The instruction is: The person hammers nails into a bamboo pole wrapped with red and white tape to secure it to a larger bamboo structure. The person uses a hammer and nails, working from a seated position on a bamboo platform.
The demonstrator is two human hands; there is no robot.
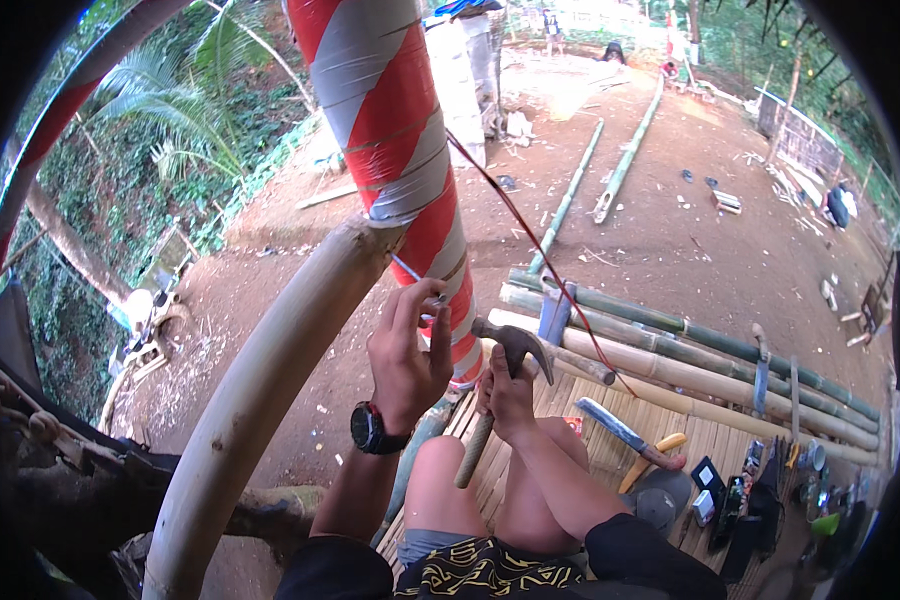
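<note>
Taking the middle of the view as the clock's centre, brown earth (690,250) spreads widest, from 9 o'clock over 12 to 3; a slatted bamboo platform (595,460) fills the space about 5 o'clock, under the seated person's bare legs (440,490); a thick post (400,130), wrapped in red and silver bands, rises toward 11 o'clock; the pale pole (240,430) runs from 7 o'clock up to the post, its cut upper end seen against the wrapping; a row of bamboo poles (660,345) stretches toward 4 o'clock. A long-bladed knife (615,425) lies on the slats, also near 4 o'clock; the hammer (520,350), claw-headed, sits just off centre at 5 o'clock, its handle slanting down toward 6; the right hand (513,400) is closed around that handle, close below the head; the left hand (410,345), near centre at 8 o'clock, has thumb and fingers pinched on a thin rod (407,268); a dark watch (375,430) circles the left wrist; the rod points toward 10 o'clock, its tip at the pale pole's upper end, though whether it touches I cannot tell.
</note>
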